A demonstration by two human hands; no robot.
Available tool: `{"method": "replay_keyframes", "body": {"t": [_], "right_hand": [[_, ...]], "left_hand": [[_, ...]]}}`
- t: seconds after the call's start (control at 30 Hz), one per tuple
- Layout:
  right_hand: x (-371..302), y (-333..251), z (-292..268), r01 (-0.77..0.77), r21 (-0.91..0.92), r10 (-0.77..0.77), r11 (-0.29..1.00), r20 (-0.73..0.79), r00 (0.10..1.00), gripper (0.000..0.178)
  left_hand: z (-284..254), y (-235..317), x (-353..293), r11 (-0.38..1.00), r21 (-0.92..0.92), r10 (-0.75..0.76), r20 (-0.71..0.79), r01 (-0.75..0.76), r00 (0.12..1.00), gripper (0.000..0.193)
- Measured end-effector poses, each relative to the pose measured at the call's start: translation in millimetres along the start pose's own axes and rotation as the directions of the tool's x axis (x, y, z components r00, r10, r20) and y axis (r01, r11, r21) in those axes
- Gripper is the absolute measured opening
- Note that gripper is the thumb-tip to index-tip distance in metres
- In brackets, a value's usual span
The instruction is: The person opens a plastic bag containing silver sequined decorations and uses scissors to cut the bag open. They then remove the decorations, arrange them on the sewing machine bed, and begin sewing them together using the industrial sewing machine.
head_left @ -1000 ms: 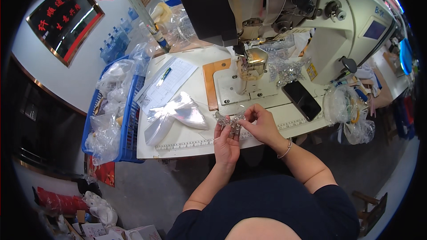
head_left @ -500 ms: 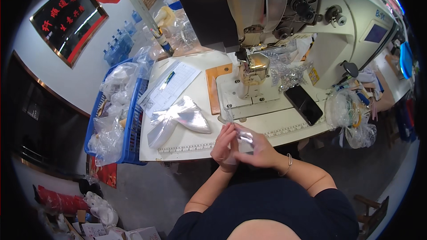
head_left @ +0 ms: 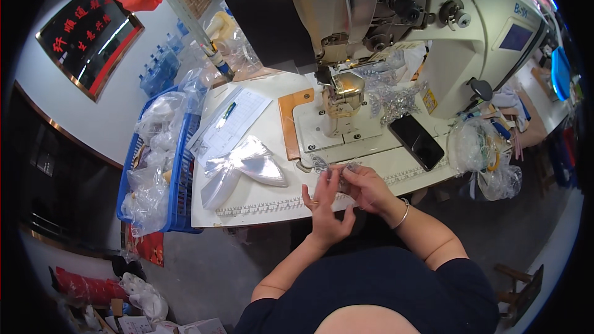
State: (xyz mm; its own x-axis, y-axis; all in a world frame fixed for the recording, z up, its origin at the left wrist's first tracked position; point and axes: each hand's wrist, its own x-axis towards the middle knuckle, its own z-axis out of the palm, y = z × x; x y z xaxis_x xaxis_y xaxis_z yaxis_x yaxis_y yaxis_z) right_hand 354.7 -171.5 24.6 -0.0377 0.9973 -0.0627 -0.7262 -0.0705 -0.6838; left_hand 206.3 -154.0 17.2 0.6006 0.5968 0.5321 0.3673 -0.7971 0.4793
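Note:
My right hand (head_left: 369, 190) is closed, its thumb and fingertips pinching a small clear, silvery ornament (head_left: 320, 164) just over the front edge of the sewing table. Beside it, my left hand (head_left: 330, 211) has its fingers spread and the thumb standing apart, with slightly blurred fingertips against the ornament. Part of the piece is hidden behind my fingers. Beyond both hands stands a post-bed sewing machine (head_left: 346, 96). To the left, a fanned stack of shiny clear plastic pieces (head_left: 247, 164) lies on the tabletop (head_left: 281, 201).
A black phone (head_left: 416, 141) lies right of the machine post, near a bag of silvery ornaments (head_left: 399, 102). An orange-brown guide (head_left: 289, 125) and paper sheets (head_left: 232, 122) are at left. A blue basket (head_left: 184, 179) of plastic bags adjoins the table's left side.
Both hands have moved slightly up and changed their hold. My left fingers have spread, and a silvery ornament now shows where glossy clear plastic was between the hands. The whole view has shifted slightly.

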Motion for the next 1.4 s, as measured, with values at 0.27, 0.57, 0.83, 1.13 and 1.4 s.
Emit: {"method": "replay_keyframes", "body": {"t": [0.27, 0.57, 0.83, 1.13, 1.4], "right_hand": [[4.7, -26.5, -3.8, -0.055, -0.081, 0.068, 0.995, 0.168, 0.983, 0.031], [9.1, -26.7, -1.1, -0.096, -0.138, 0.117, 0.986, 0.158, 0.98, 0.033], [14.0, -24.0, 2.7, -0.086, -0.209, 0.124, 0.974, 0.174, 0.977, 0.032], [9.2, -25.2, 12.6, -0.12, -0.301, 0.149, 0.946, 0.073, 0.986, 0.039], [-1.0, 2.8, 8.2, 0.177, -0.384, -0.298, 0.906, -0.283, 0.912, 0.019]], "left_hand": [[-14.4, -35.5, 0.2, -0.412, -0.871, -0.154, 0.357, 0.268, 0.921, 0.077], [-9.0, -19.1, 10.6, -0.184, -0.942, -0.419, 0.333, 0.28, 0.845, 0.038], [-1.3, -12.0, 15.7, -0.198, -0.964, -0.587, 0.263, 0.179, 0.766, 0.026], [24.4, -21.7, 17.1, -0.004, -0.991, -0.693, 0.101, 0.137, 0.714, 0.017], [30.5, -15.1, 26.1, 0.312, -0.934, -0.724, -0.115, 0.174, 0.68, 0.012]]}}
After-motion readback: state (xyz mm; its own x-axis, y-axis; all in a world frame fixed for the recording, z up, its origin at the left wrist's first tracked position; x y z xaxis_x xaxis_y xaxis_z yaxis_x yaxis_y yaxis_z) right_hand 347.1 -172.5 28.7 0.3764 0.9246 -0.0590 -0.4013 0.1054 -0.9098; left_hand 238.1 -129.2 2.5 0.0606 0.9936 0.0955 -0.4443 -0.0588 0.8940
